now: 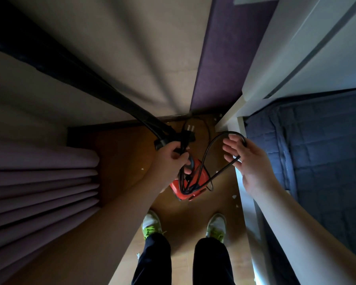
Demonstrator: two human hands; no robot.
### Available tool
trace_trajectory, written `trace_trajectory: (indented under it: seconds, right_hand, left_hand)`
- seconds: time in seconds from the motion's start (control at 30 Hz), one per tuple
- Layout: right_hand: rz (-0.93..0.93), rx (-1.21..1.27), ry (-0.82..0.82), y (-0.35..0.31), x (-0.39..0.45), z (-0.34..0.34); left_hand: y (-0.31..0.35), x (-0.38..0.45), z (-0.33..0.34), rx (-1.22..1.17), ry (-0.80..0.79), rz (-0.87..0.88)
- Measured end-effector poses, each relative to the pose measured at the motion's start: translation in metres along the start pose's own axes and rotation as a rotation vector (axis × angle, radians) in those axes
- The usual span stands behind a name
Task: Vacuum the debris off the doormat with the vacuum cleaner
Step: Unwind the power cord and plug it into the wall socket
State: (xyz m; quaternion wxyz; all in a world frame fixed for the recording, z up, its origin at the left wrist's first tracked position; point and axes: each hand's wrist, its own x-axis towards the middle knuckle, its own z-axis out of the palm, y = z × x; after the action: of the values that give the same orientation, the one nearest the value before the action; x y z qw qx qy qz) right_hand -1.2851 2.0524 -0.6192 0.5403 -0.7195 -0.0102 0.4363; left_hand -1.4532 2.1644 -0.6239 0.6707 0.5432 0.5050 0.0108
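1. Over a wooden floor (119, 161) in a narrow gap between curtains and a bed, the person stands looking down at their own arms and feet.
2. Left hand (173, 159): its fingers are curled round a bundle of black power cord (209, 149) and the end of the black vacuum hose (111, 99), with the plug (188, 128) sticking up just beyond the knuckles.
3. Right hand (249, 161): it is spread, fingers straight and apart, with a loop of the same cord draped across the palm and over the fingertips.
4. Below the left hand sits the red vacuum cleaner (190, 185), low on the floor, with cord loops hanging against its top.
5. Small white scraps of debris (234, 196) lie scattered on the floor near the vacuum cleaner and along the bed frame.
6. Pale curtains (43, 182) hang in folds at the left; a dark blue quilted bed cover (317, 151) lies at the right.
7. Two shoes (152, 223) with green laces show at the bottom, under black trousers.
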Motion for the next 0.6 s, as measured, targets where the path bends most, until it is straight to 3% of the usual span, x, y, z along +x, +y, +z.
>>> trace_trajectory:
  seconds: [0.23, 0.4, 0.6]
  right_hand:
    - [0.004, -0.04, 0.074, 0.001, -0.004, -0.008]
    - [0.024, -0.02, 0.126, 0.007, 0.0, -0.016]
    - [0.059, -0.374, 0.188, 0.032, 0.009, -0.031]
  left_hand:
    - [0.002, -0.003, -0.007, -0.076, 0.05, -0.058]
    - [0.007, 0.003, -0.011, -0.338, 0.112, -0.164]
    - [0.024, 0.001, -0.025, -0.704, 0.103, -0.231]
